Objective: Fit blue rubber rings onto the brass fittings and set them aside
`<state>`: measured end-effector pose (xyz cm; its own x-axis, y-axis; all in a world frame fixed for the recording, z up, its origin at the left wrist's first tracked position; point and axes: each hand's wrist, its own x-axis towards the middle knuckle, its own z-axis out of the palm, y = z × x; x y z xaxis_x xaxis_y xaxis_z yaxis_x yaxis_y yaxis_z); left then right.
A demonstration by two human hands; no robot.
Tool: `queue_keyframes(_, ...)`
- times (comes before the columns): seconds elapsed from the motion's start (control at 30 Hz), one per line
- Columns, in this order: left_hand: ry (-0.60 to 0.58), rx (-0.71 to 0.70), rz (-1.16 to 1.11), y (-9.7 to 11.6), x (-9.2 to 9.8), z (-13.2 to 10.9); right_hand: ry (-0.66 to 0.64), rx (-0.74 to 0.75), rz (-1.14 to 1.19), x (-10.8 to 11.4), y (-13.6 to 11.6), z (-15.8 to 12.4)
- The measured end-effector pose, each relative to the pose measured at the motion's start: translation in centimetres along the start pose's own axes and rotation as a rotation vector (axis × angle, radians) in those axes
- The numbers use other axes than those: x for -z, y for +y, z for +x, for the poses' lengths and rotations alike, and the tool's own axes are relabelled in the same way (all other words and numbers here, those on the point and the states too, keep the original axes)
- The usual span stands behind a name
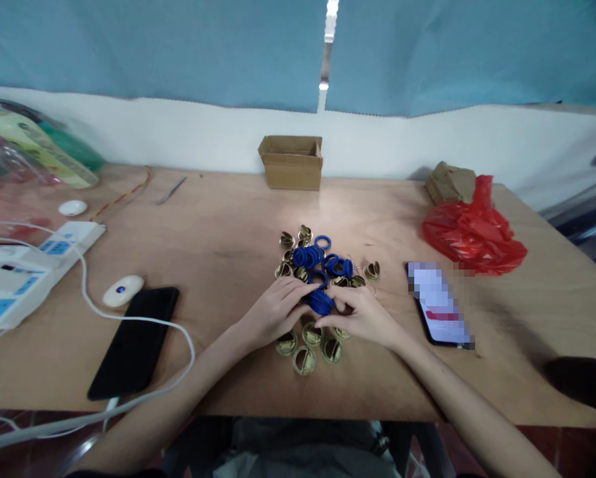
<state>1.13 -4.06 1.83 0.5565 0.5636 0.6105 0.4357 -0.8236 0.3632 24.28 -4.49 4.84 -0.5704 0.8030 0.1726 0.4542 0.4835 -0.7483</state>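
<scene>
Basically pinching a blue ring stack (321, 303) between left hand (276, 307) and right hand (366, 312), near the front of the wooden table (222, 226), amid loose brass-coloured fittings (304, 360). Could scatter among those if squeezed unevenly. Looks deep blue, round, closely layered; partly covered.

Blue rings (321, 303), perhaps stacked, between hands (282, 307) (363, 313)

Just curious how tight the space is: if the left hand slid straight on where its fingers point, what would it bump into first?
The left hand would first meet the bunched blue rings, which it seems to be touching; beyond them, probably the right hand. Depth is hard to judge from one view.
</scene>
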Motion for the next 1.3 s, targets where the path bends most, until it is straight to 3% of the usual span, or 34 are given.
queue_keyframes(0.6,0.106,0.034,-0.066,0.2,0.1,-0.1,0.004,-0.011,0.087,-0.2,-1.2,-0.2)
queue_keyframes(0.93,0.166,0.024,-0.067,0.5,0.6,0.1,0.314,-0.018,0.004,-0.7,-1.7,-0.7)
queue_keyframes(1.3,0.177,0.017,-0.029,0.3,0.5,0.2,0.302,-0.002,-0.102,-0.6,-1.7,-0.4)
